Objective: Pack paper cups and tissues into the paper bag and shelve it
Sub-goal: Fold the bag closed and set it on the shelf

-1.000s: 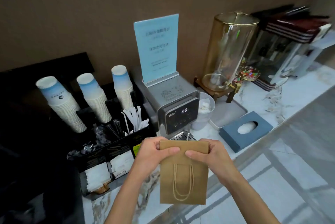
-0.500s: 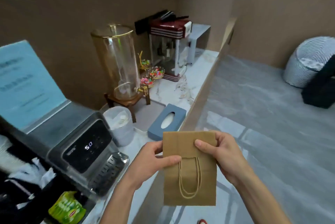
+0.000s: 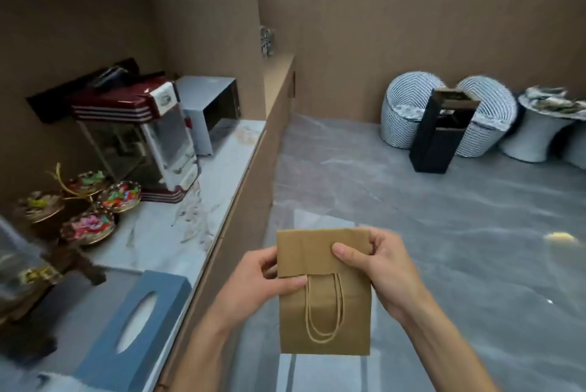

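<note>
A flat, folded brown paper bag (image 3: 323, 322) with twine handles hangs in front of me over the floor, just right of the counter edge. My left hand (image 3: 263, 284) pinches its left side with the thumb across the front. Its upper right corner is gripped by my right hand (image 3: 377, 265). A blue tissue box (image 3: 133, 328) with an oval slot lies on the counter at the lower left. No paper cups are in view.
The marble counter (image 3: 190, 201) carries a red popcorn machine (image 3: 142, 138), a grey microwave (image 3: 212, 106) and gold dishes of sweets (image 3: 92, 211). On the grey floor at the far right stand woven chairs (image 3: 409, 106) and a black bin (image 3: 444, 135).
My view has swung right, away from the cup stacks and water dispenser, toward the counter's far end and the floor. Both hands still hold the folded bag, the grip shifted slightly.
</note>
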Motion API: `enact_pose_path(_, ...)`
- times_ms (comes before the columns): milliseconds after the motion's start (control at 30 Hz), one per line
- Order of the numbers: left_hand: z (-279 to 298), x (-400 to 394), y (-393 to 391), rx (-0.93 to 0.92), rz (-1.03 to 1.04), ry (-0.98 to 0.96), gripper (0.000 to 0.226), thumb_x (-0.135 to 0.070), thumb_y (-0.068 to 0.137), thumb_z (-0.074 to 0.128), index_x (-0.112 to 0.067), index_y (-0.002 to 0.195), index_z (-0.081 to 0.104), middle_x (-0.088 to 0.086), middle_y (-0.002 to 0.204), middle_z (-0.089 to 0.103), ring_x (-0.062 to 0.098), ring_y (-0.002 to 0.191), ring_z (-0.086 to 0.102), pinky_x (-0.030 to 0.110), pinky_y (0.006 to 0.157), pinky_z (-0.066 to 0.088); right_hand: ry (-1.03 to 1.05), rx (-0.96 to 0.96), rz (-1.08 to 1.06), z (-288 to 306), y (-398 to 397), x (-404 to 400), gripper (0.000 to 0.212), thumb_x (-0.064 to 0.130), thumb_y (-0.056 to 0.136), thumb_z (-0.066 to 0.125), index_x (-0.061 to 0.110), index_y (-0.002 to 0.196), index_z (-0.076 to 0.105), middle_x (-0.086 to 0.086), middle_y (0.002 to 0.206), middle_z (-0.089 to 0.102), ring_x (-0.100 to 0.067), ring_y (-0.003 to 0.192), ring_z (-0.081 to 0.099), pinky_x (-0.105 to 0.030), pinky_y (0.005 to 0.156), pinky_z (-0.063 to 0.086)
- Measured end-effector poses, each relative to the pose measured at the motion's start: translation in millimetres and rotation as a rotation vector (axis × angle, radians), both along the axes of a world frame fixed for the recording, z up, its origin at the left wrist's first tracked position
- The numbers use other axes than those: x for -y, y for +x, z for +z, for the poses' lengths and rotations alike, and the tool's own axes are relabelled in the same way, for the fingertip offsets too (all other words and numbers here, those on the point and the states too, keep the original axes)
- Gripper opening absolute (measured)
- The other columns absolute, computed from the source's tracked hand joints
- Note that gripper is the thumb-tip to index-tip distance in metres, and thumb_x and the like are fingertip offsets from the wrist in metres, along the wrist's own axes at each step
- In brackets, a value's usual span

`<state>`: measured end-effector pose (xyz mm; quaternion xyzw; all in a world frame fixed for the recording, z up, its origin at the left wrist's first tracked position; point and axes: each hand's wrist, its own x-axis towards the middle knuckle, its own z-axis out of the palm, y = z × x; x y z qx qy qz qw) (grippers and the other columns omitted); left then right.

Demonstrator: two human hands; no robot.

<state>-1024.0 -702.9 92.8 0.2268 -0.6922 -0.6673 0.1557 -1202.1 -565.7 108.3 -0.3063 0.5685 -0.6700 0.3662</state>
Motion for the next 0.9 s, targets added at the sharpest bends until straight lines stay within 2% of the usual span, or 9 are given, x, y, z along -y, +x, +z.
enact_pose_path(100, -1, 16, -54, -0.006, 0.042, -0.028, 0.039, -0.012, 0.073, 0.085, -0.02, 0.11, 0.074, 0.008, 0.119, 0.071, 0.021, 0.109, 0.07, 0.032, 0.092, 0.057, -0.021, 0.0, -0.029, 1, -50, 17, 0.011, 0.008, 0.075, 0.08, 0.008, 0.086, 0.076, -0.011, 0.081, 0.077, -0.02, 0.073, 0.073, -0.026, 0.061, 0.057)
enact_pose_path(167, 0, 32, -84, 0.009, 0.1, -0.062, 0.048, -0.023, 0.065, 0.087, -0.023, 0.11, 0.072, 0.016, 0.123, 0.059, 0.03, 0.112, 0.066, 0.044, 0.1, 0.053, -0.035, 0.0, -0.047, 2, -79, 35, 0.008, 0.006, 0.075, 0.079, 0.011, 0.081, 0.077, -0.007, 0.076, 0.077, -0.017, 0.068, 0.073, -0.023, 0.058, 0.056)
enact_pose_path(233, -2, 54, -113, 0.019, 0.067, -0.05, 0.059, -0.027, 0.061, 0.087, -0.025, 0.117, 0.067, 0.018, 0.124, 0.058, 0.034, 0.113, 0.064, 0.05, 0.102, 0.051, -0.046, -0.005, -0.063, 2, -107, 57, 0.012, 0.002, 0.077, 0.077, 0.015, 0.076, 0.077, -0.003, 0.07, 0.075, -0.013, 0.063, 0.071, -0.021, 0.055, 0.054)
enact_pose_path(300, -7, 82, -140, 0.016, -0.01, 0.0, 0.062, -0.017, 0.066, 0.087, -0.022, 0.123, 0.063, 0.017, 0.122, 0.067, 0.034, 0.112, 0.066, 0.05, 0.1, 0.052, -0.047, -0.004, -0.079, 0, -134, 84, 0.015, 0.0, 0.078, 0.076, 0.014, 0.073, 0.076, -0.002, 0.068, 0.075, -0.013, 0.061, 0.07, -0.021, 0.054, 0.054)
enact_pose_path(367, -13, 116, -168, 0.011, -0.044, 0.027, 0.06, -0.009, 0.069, 0.085, -0.022, 0.124, 0.063, 0.014, 0.118, 0.072, 0.031, 0.109, 0.069, 0.043, 0.096, 0.056, -0.04, 0.002, -0.093, -3, -161, 116, 0.011, -0.001, 0.078, 0.076, 0.01, 0.075, 0.074, -0.004, 0.068, 0.074, -0.015, 0.061, 0.07, -0.022, 0.053, 0.055)
enact_pose_path(433, -17, 153, -198, 0.012, -0.04, 0.048, 0.057, -0.006, 0.071, 0.084, -0.021, 0.121, 0.066, 0.01, 0.115, 0.075, 0.028, 0.106, 0.071, 0.036, 0.09, 0.058, -0.028, -0.007, -0.104, -5, -189, 151, 0.007, 0.0, 0.077, 0.077, 0.003, 0.08, 0.071, -0.005, 0.068, 0.073, -0.016, 0.062, 0.069, -0.023, 0.053, 0.054)
enact_pose_path(567, -18, 239, -260, 0.005, -0.022, 0.06, 0.048, 0.004, 0.076, 0.08, -0.017, 0.117, 0.069, 0.007, 0.109, 0.077, 0.025, 0.103, 0.073, 0.026, 0.082, 0.058, -0.014, -0.018, -0.114, 0, -247, 231, 0.006, -0.001, 0.078, 0.076, 0.003, 0.078, 0.071, -0.006, 0.067, 0.073, -0.017, 0.062, 0.07, -0.024, 0.054, 0.055)
enact_pose_path(733, 2, 336, -340, -0.007, -0.022, 0.052, 0.049, 0.005, 0.077, 0.078, -0.016, 0.119, 0.067, 0.005, 0.107, 0.078, 0.021, 0.1, 0.074, 0.025, 0.079, 0.059, -0.016, -0.005, -0.169, 19, -320, 325, 0.011, 0.001, 0.076, 0.077, -0.002, 0.085, 0.072, -0.014, 0.076, 0.075, -0.023, 0.068, 0.072, -0.028, 0.058, 0.059)
enact_pose_path(900, 9, 412, -419, -0.004, 0.018, -0.002, 0.043, -0.001, 0.079, 0.077, -0.021, 0.116, 0.068, -0.002, 0.104, 0.078, 0.017, 0.098, 0.074, 0.038, 0.086, 0.061, -0.024, 0.006, -0.195, 25, -390, 400, 0.009, 0.002, 0.075, 0.077, 0.002, 0.082, 0.073, -0.013, 0.075, 0.075, -0.022, 0.068, 0.072, -0.026, 0.058, 0.058)
